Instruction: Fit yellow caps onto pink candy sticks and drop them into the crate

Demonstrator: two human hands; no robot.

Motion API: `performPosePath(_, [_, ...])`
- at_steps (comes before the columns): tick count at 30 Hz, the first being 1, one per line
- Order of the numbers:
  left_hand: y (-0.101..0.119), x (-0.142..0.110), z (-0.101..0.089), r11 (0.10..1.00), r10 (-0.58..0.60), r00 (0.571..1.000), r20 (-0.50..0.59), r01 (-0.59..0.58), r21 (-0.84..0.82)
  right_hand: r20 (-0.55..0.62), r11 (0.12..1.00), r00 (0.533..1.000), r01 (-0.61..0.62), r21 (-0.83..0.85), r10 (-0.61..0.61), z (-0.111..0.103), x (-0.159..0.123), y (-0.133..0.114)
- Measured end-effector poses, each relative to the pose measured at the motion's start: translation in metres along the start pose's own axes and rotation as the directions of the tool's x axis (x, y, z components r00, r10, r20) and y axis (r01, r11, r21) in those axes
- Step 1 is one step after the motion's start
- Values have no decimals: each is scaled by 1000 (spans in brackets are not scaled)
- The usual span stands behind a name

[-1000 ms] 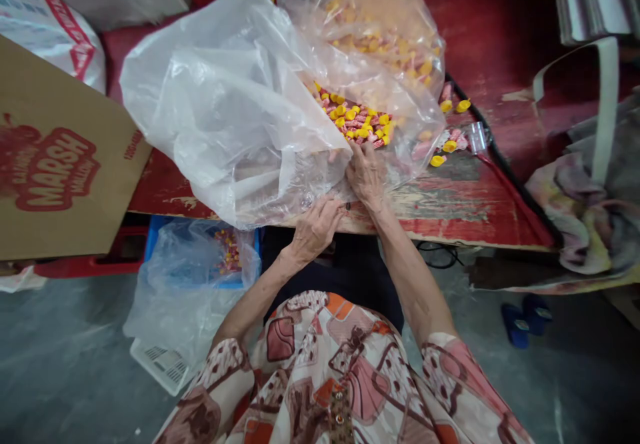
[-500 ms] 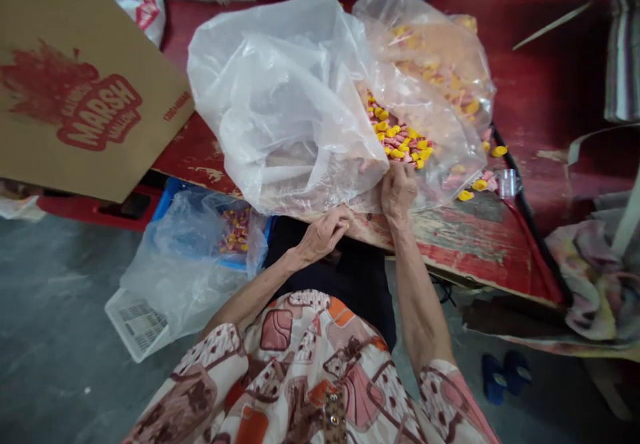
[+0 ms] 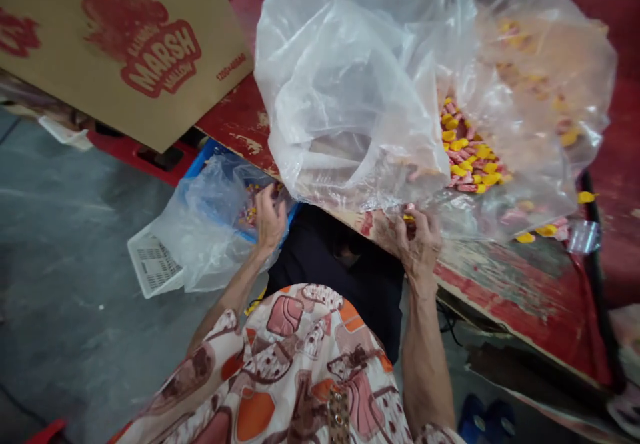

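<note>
A big clear plastic bag (image 3: 350, 91) lies on the worn red table (image 3: 500, 277), with a heap of pink and yellow candies (image 3: 467, 157) inside its right half. My right hand (image 3: 417, 241) rests at the table's front edge under the bag's mouth, fingers curled around a few candies. My left hand (image 3: 269, 221) reaches down to the left, over a smaller clear bag (image 3: 210, 224) lining a blue crate (image 3: 210, 157); some candies show inside it. Its fingers look loosely spread.
A brown cardboard flap (image 3: 125, 44) printed "MARSH MALLOW" leans over the table's left end. A white plastic basket (image 3: 155, 267) sits on the grey floor by the crate. Loose candies (image 3: 540, 231) and a small clear cup (image 3: 583, 236) lie at the right. Blue slippers (image 3: 485, 421) are below.
My left hand left the table edge and swung down left over the bag in the blue crate. My right hand slid back to the table edge. The view shifted left.
</note>
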State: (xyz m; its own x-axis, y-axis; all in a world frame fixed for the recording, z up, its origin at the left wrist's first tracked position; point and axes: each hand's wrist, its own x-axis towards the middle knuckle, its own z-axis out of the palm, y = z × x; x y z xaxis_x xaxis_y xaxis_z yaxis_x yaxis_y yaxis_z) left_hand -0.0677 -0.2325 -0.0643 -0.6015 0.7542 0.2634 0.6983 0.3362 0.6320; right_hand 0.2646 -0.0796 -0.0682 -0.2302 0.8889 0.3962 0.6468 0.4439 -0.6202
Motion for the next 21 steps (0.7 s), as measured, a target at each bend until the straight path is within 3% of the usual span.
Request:
performPosePath(2, [36,25,32,988,122,992,-19,-123,-94,-12,1000,1000,-20,-23,20,0,1,3])
performPosePath(5, [98,82,96,934,294,955,45,-277,-225,-38,998,999,-30,-59,28,-2,2,3])
performPosePath(8, [144,136,154,934,310,939,151,-271,-233,-51,997,997,-60,-51,58,-3,1,1])
performPosePath(10, [159,158,179,960,245,945,219,-204,-194,-67,994,993,-98,-47,95,-3,2,-1])
performPosePath(13, [163,164,190,980,164,953,256,-128,-151,-84,991,989,-128,-44,124,-3,4,-4])
performPosePath(16, [157,155,179,978,167,960,226,-133,-158,-132,990,982,-141,-30,136,-4,6,-6])
performPosePath(19, [155,150,166,971,187,962,199,-150,-188,-269,986,952,-161,-43,144,-6,6,-8])
performPosePath(21, [156,150,161,962,198,962,186,-154,-225,-271,987,954,-147,-62,125,-6,4,-10])
